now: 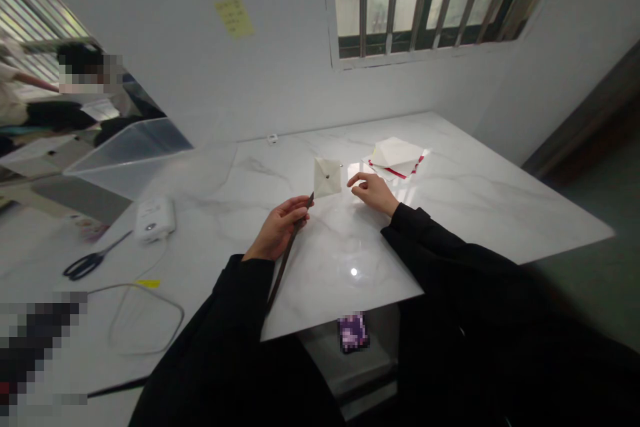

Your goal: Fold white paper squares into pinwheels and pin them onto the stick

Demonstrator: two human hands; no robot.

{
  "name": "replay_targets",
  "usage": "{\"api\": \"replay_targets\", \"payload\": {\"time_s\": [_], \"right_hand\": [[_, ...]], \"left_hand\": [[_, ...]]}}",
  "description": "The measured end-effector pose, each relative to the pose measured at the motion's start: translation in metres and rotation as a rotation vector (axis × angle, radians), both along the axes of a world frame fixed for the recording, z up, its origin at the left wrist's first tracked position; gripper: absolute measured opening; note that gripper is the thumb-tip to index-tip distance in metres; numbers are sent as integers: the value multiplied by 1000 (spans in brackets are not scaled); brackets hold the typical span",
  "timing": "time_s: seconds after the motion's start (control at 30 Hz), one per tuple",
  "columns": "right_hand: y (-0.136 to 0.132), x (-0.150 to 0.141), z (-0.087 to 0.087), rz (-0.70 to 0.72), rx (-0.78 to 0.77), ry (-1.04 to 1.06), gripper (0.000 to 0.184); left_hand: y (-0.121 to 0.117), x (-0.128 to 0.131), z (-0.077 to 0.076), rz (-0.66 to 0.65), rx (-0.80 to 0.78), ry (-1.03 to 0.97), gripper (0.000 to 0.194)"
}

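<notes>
Head view: dark strip in the left hand, right hand beside the square card.
The pale square card [327,177], a dark dot at its middle, lies flat on the marbled table [460,200]. Just below its lower left corner, the left hand [283,225] pinches the dark strip [286,260] near its upper end between thumb and fingers; the rest slants down toward the table's near edge. Just right of the card, the right hand [373,192] is loosely curled, thumb and index finger slightly apart, with nothing visible between them. The red-edged papers [397,157] lie right of the card, beyond that hand. Well left of the card are the white device [155,219] and scissors [95,263].
</notes>
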State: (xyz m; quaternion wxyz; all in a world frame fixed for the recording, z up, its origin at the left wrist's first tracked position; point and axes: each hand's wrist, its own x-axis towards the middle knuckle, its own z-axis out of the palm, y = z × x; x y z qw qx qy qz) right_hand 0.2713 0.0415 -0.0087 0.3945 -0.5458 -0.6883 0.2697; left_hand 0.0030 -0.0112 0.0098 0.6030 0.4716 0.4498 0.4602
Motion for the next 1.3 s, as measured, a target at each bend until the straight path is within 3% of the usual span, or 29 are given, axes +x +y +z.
{"api": "replay_targets", "payload": {"time_s": [0.4, 0.57, 0.67, 0.73, 0.87, 0.9, 1.07, 1.3], "right_hand": [[-5, -9, -8, 22, -71, 145, 79], [-10, -20, -8, 208, -252, 374, 94], [-14, -26, -6, 200, -309, 479, 101], [-15, -27, -4, 206, -335, 504, 92], [-17, -24, 0, 511, -465, 332, 27], [-17, -24, 0, 548, -476, 312, 19], [-16, -23, -1, 459, -469, 450, 14], [-20, -24, 6, 445, -476, 442, 11]], "left_hand": [[-3, -4, 1, 45, -31, -60, 40], [-6, -6, -1, 76, -1, -85, 39], [-7, -6, -2, 66, 9, -91, 38], [-6, -6, -2, 53, 16, -87, 38], [-4, -7, -3, 62, 7, -106, 39], [-4, -7, -3, 68, -2, -116, 39], [-3, -7, -3, 69, -28, -138, 41], [-4, -6, -2, 63, -18, -129, 41]]}}
